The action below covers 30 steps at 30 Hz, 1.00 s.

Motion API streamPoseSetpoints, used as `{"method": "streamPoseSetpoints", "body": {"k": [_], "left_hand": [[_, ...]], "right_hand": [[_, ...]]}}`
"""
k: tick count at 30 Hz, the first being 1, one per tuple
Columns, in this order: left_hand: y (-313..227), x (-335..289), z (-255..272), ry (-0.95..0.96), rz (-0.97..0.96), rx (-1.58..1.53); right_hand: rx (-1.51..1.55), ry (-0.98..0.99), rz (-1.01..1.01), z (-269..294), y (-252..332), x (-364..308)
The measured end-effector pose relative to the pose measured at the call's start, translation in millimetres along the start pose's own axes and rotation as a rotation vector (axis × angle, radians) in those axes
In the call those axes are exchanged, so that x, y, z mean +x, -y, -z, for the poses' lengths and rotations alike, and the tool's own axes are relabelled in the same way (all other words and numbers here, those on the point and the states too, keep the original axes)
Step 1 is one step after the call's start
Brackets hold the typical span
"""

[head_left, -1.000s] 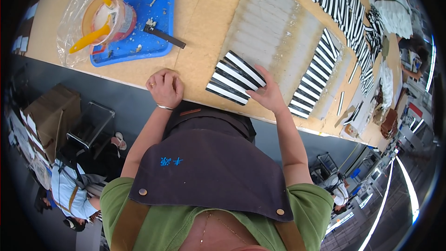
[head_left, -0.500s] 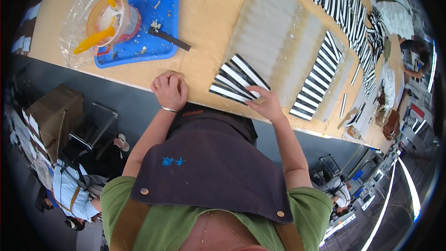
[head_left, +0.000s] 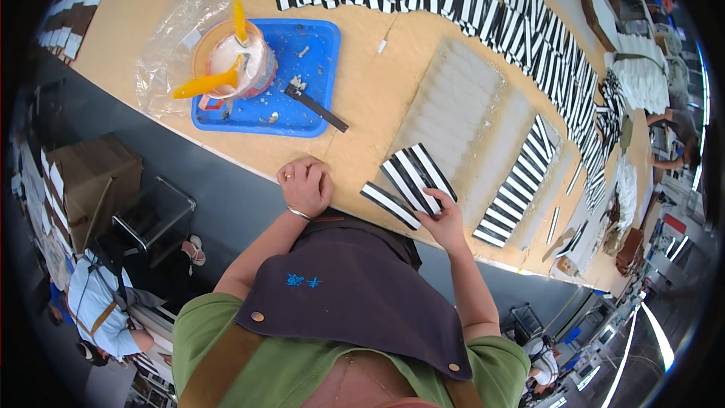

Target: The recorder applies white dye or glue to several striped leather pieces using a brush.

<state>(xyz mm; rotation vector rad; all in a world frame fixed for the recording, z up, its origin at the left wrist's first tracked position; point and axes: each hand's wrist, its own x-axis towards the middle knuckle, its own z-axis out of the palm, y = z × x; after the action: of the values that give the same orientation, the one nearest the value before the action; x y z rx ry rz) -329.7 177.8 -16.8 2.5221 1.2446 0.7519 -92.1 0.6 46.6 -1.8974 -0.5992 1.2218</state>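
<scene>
My right hand [head_left: 444,223] pinches the lower ends of a few black-and-white strips [head_left: 417,178] between thumb and fingers, near the table's front edge. Most of them lie side by side, while a single strip [head_left: 387,202] angles away to their left, its lower end by my thumb. My left hand [head_left: 306,186] rests on the table edge with its fingers curled in and nothing visible in them. Just beyond the held strips lies a grey board [head_left: 445,98] with dried, yellowish glue marks. On its right part is a column of striped strips [head_left: 515,190] laid close together.
A blue tray [head_left: 321,45] at the left carries a tub [head_left: 260,68] of white paste with yellow-handled tools and a dark flat bar [head_left: 325,112]. Rows of striped strips [head_left: 445,0] curve along the back and right. Co-workers sit at lower left and lower right.
The strips in my right hand were fanned out; most now lie together, with one apart on the left. My left hand stays curled on the table edge. The whole view has shifted.
</scene>
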Motion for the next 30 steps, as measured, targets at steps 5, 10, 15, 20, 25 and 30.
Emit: {"method": "streamPoseSetpoints", "body": {"k": [5,10,15,20,25,30], "left_hand": [[-0.1,0.0,0.0,0.007,0.020,-0.032],[0.5,0.6,2.9,0.036,0.033,-0.069],[0.5,7.7,2.4,-0.030,0.018,-0.068],[2.8,5.2,2.7,-0.034,0.043,-0.063],[2.5,5.7,2.4,-0.014,0.053,-0.098],[3.0,2.3,3.8,0.002,0.063,-0.104]], "right_hand": [[0.130,0.083,-0.039,7.0,78.0,11.1],[0.063,0.099,0.200,2.6,152.9,77.3],[0.086,0.037,0.548,-44.7,225.2,183.4],[0.403,-0.019,0.644,-122.1,287.7,279.1],[0.471,-0.196,0.613,-189.4,256.8,357.1],[0.248,-0.173,0.360,-209.7,198.9,358.7]]}}
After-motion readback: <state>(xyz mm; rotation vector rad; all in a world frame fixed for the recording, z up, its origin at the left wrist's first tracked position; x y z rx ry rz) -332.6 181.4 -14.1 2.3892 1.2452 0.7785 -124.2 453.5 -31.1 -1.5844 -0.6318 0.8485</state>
